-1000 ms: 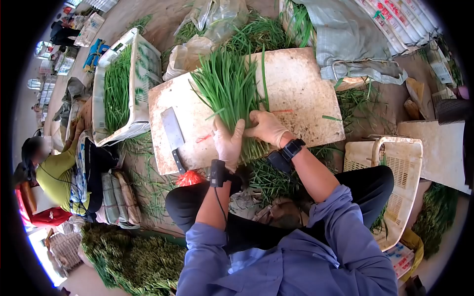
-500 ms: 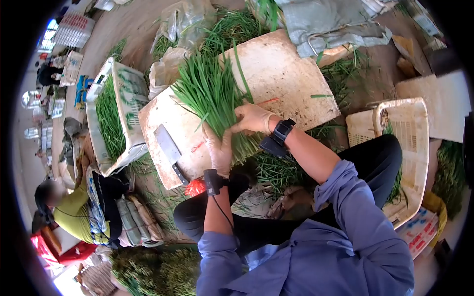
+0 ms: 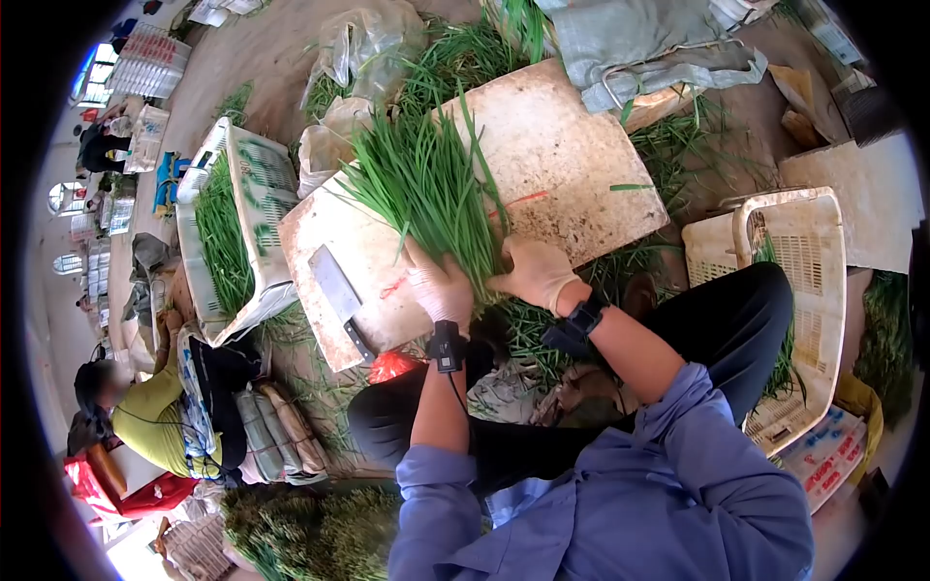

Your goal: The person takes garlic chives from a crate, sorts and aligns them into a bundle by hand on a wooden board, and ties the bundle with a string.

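Observation:
A thick bunch of garlic chives (image 3: pixel 421 184) lies across the board (image 3: pixel 567 145), its leaf tips fanned toward the far side. My left hand (image 3: pixel 441 290), in a thin pale glove, is closed against the left side of the bunch near its cut end. On the opposite side my right hand (image 3: pixel 536 273), gloved as well, grips the lower edge of the bunch, thumb and fingers partly hidden by it. A cleaver (image 3: pixel 336 290) with a dark handle rests on the board left of my left hand. Red plastic ties (image 3: pixel 392 366) sit just off the board's near edge.
White crates with greens stand at the left (image 3: pixel 257 208) and right (image 3: pixel 799 271). Loose greens (image 3: pixel 455 53) and a clear plastic bag (image 3: pixel 363 44) lie beyond the board. A grey sack (image 3: pixel 639 48) is at the upper right. A person in yellow (image 3: pixel 150 421) sits at the left.
My right hand has moved down and right, from the middle of the bunch to its lower end. My left hand has shifted slightly right around the base. The leaves have spread to the right.

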A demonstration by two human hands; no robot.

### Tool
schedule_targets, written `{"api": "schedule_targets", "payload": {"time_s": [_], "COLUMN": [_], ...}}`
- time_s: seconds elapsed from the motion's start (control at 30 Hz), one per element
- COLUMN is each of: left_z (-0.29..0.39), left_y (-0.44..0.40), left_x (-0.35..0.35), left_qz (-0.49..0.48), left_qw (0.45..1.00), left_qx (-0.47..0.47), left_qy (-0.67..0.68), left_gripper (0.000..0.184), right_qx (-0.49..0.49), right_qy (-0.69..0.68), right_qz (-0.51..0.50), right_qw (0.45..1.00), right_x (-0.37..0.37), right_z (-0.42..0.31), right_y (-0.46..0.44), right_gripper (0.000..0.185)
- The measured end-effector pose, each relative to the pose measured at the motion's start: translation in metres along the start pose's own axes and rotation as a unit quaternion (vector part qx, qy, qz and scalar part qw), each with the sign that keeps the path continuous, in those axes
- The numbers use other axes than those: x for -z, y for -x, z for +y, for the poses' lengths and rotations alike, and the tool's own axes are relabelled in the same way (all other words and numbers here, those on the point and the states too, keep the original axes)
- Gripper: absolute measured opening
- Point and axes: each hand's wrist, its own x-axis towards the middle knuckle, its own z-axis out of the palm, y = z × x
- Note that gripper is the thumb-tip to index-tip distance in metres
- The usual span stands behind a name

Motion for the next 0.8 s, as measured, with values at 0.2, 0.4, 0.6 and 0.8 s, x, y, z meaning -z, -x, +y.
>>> {"api": "schedule_targets", "payload": {"time_s": [0.2,0.4,0.6,0.8], "left_z": [-0.015,-0.001,0.008,0.011], "left_y": [0.001,0.005,-0.002,-0.001], "left_x": [0.001,0.007,0.010,0.003], "left_qz": [-0.030,-0.049,-0.058,-0.044], "left_qw": [0.994,0.997,0.994,0.997], "left_qx": [0.039,0.045,0.075,0.064], "left_qy": [0.101,0.045,0.058,0.008], "left_gripper": [0.072,0.107,0.119,0.113], "right_qx": [0.036,0.060,0.112,0.146], "right_qy": [-0.096,-0.012,-0.008,-0.030], "right_qz": [0.023,0.064,0.060,-0.008], "right_qw": [0.994,0.996,0.992,0.989], "right_x": [-0.019,-0.028,-0.034,-0.012], "right_z": [0.015,-0.003,-0.011,0.017], "right_y": [-0.006,0.003,0.002,-0.011], "right_gripper": [0.041,0.026,0.027,0.029]}}
